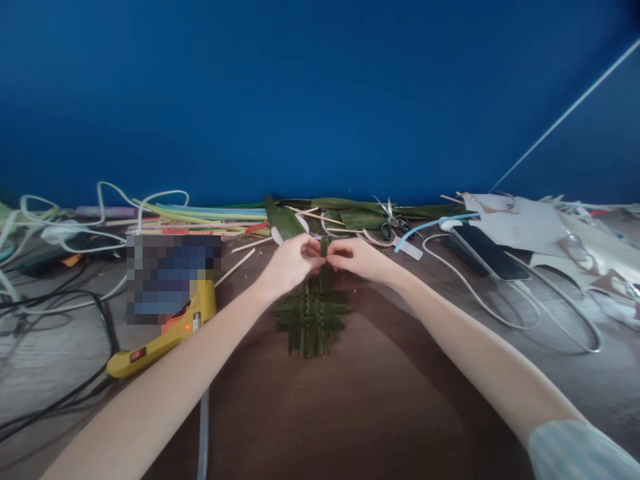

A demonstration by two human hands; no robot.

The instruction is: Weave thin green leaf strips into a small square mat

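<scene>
Both hands meet just above a mat of woven green leaf strips (313, 317) that lies flat on the dark brown table. Between them a short green leaf strip (325, 248) stands up. My left hand (293, 263) pinches it from the left, thumb and fingers closed. From the right, my right hand (361, 259) pinches the same strip with its fingertips. The strip's lower end runs down toward the woven mat; I cannot tell whether it is joined to it. A broad green leaf (284, 220) lies just behind my left hand.
A yellow glue gun (165, 343) with a lit orange light lies left of my left forearm, near cables. Scissors (389, 223), long leaves (350, 203) and thin sticks lie along the blue wall (320, 100). At right are a phone (490, 250), a white cable and papers (525, 220).
</scene>
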